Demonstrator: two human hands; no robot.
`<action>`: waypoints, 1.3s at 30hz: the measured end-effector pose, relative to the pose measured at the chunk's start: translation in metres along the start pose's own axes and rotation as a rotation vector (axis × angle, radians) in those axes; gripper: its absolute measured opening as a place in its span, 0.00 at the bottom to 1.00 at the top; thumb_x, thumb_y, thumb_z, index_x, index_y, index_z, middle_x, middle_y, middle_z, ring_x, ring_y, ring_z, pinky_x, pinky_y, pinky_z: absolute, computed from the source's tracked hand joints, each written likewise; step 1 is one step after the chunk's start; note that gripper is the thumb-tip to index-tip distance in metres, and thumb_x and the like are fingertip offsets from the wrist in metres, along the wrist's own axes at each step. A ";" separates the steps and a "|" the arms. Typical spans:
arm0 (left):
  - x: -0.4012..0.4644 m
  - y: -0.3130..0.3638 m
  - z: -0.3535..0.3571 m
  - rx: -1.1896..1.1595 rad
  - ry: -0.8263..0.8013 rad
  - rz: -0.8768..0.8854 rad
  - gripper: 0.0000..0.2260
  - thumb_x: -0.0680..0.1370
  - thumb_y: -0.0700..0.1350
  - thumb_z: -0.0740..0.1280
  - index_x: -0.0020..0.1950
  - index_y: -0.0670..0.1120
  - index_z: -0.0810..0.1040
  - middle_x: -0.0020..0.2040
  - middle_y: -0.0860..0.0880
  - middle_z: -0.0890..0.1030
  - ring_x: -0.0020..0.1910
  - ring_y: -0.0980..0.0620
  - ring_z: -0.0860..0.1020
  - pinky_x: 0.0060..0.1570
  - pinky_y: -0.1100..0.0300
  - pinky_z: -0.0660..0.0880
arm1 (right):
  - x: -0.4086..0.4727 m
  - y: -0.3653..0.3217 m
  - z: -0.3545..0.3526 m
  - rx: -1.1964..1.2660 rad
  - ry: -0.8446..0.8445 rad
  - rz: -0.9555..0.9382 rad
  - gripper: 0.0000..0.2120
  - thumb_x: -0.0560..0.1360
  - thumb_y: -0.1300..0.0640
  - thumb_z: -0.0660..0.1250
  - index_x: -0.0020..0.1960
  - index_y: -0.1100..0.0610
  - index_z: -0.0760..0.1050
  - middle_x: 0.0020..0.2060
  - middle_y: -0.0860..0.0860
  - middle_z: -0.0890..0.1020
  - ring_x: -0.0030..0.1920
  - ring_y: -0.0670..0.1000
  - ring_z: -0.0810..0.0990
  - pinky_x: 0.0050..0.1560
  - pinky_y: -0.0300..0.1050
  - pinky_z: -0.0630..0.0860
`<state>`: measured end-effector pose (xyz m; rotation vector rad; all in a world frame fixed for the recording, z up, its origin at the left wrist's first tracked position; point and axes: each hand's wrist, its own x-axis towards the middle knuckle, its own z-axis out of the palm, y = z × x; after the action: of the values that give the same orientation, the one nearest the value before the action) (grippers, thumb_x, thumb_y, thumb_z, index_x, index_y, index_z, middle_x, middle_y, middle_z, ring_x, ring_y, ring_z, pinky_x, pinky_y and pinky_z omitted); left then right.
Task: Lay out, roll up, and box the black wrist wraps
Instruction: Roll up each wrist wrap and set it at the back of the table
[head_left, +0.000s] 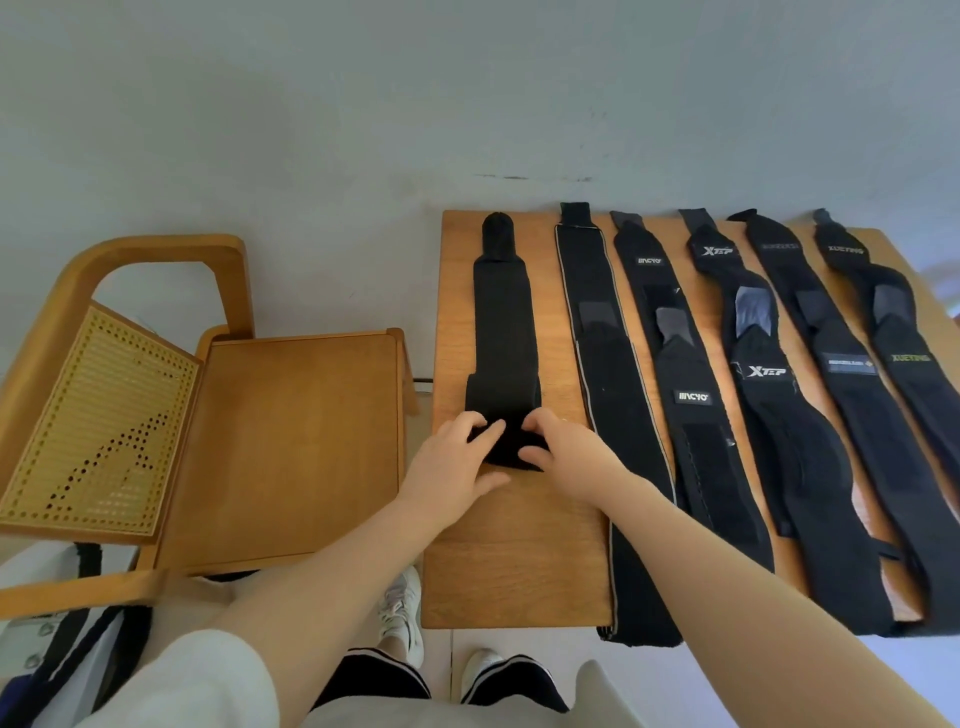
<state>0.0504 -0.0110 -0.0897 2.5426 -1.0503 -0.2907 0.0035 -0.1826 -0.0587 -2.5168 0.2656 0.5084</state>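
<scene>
Several black wrist wraps lie lengthwise side by side on a wooden table (509, 561). The leftmost wrap (503, 322) is plain black, and its near end is rolled into a small thick roll (511, 441). My left hand (457, 467) and my right hand (569, 457) both grip that roll, fingers curled over it from either side. To the right lie a grey-edged wrap (605, 374), a white-logo wrap (691, 395), an XTEP wrap (769, 374) and two more (852, 364).
A wooden chair (291, 441) with a perforated cane back (98, 421) stands left of the table, seat bare. Grey floor lies beyond, and my white shoes (402, 608) show below the table's near edge. No box is in view.
</scene>
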 end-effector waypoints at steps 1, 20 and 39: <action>0.002 -0.002 -0.001 -0.012 -0.001 -0.011 0.27 0.79 0.51 0.64 0.75 0.49 0.60 0.70 0.49 0.66 0.65 0.52 0.69 0.60 0.59 0.72 | 0.004 0.001 -0.005 0.068 -0.015 0.032 0.17 0.79 0.51 0.62 0.67 0.53 0.66 0.58 0.52 0.78 0.56 0.50 0.78 0.57 0.46 0.76; 0.041 -0.019 -0.015 -0.328 -0.064 -0.082 0.21 0.79 0.38 0.62 0.71 0.46 0.68 0.69 0.51 0.69 0.66 0.55 0.69 0.60 0.72 0.61 | 0.014 -0.008 0.019 -0.293 0.166 -0.045 0.34 0.78 0.65 0.61 0.78 0.48 0.49 0.73 0.52 0.56 0.71 0.51 0.60 0.62 0.39 0.71; 0.064 -0.035 -0.036 -0.185 -0.237 -0.066 0.24 0.78 0.51 0.64 0.73 0.49 0.65 0.70 0.51 0.68 0.64 0.52 0.71 0.61 0.58 0.71 | 0.035 -0.010 -0.001 0.472 0.227 0.347 0.24 0.76 0.49 0.67 0.68 0.55 0.65 0.60 0.50 0.76 0.54 0.47 0.75 0.47 0.38 0.73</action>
<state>0.1292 -0.0244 -0.0747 2.4208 -0.9718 -0.6885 0.0383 -0.1776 -0.0677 -2.0670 0.8176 0.2472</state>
